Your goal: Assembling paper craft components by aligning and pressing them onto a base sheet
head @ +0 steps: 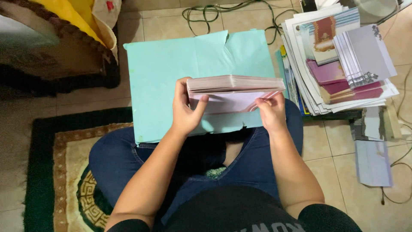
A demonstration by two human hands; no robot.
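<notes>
Floor (171, 23): beige tiles, seen from above; seated cross-legged in blue jeans (116, 163).
Far left: dark furniture edge with yellow cloth (73, 15) draped over it, partly blurred.
Rug (64, 172): dark green border, tan field with a gold key pattern, under the left knee.
Green sheet (171, 64): large pale-green paper spread flat on the floor ahead of the knees, top edge torn near the middle, near edge resting against the legs.
Cable (214, 9): dark green cord looped on the tiles beyond the sheet.
Left hand (185, 109): raised over the green sheet, wrapped around the left end of the card stack (235, 83); fingers behind, thumb pressed onto the front lilac card (231, 103). Closed firmly on the stack.
Card stack: thick block of pink-edged cards, held level above the sheet, between both hands, edges facing up.
Right hand (271, 112): at the stack's lower right corner, thumb and fingertips pinching the front lilac card's edge, peeling it slightly away from the rest.
Right side: sprawling pile of printed cards and papers (339, 64) in white, maroon and grey on the tiles, just beside the sheet.
Far right: grey envelopes (372, 161) lying loose on the floor, thin wires nearby.
</notes>
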